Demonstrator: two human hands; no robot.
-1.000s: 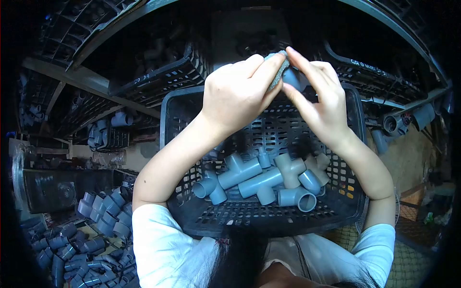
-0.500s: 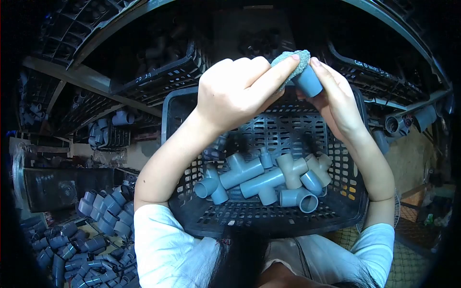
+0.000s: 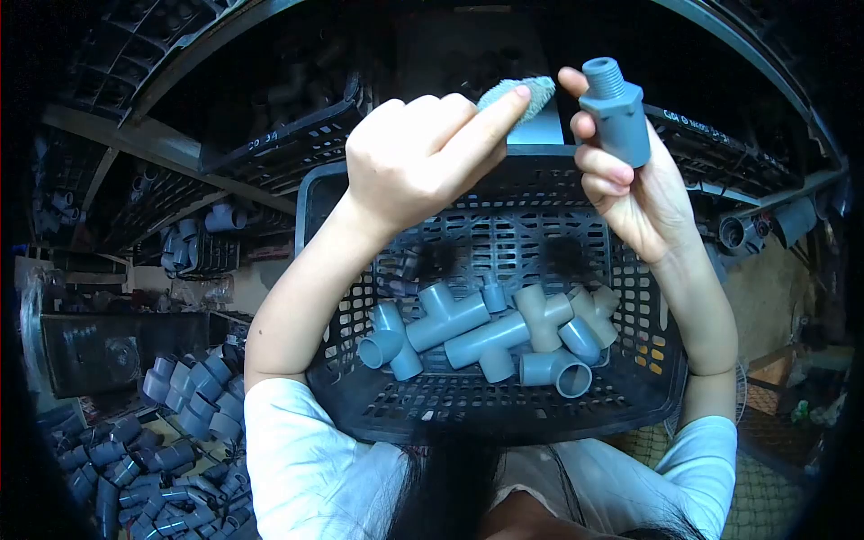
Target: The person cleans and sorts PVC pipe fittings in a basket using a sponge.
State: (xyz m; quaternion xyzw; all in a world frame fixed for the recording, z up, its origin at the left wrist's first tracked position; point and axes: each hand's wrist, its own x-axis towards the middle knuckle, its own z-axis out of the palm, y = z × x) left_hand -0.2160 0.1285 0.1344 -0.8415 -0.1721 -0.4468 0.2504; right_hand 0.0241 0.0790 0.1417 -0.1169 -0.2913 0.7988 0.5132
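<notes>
Fingers (image 3: pixel 492 124) of the left hand (image 3: pixel 405 153) are closed on a textured grey-green pad (image 3: pixel 542 95); from my remote seat I see those of the right hand (image 3: pixel 655 193) wrapped around a threaded grey fitting (image 3: pixel 625 133), thread end up. I have pad and fitting apart, near the far side of a black crate (image 3: pixel 558 420) holding more pipe fittings (image 3: pixel 490 340).

Pale handwriting (image 3: pixel 265 141) on the upper-left crate (image 3: pixel 310 125) looks like "20 34", though the characters are unclear. A longer pale line (image 3: pixel 693 125) on the upper-right crate (image 3: pixel 758 157) seems to begin "GOI O"; its remainder is too small to read.
</notes>
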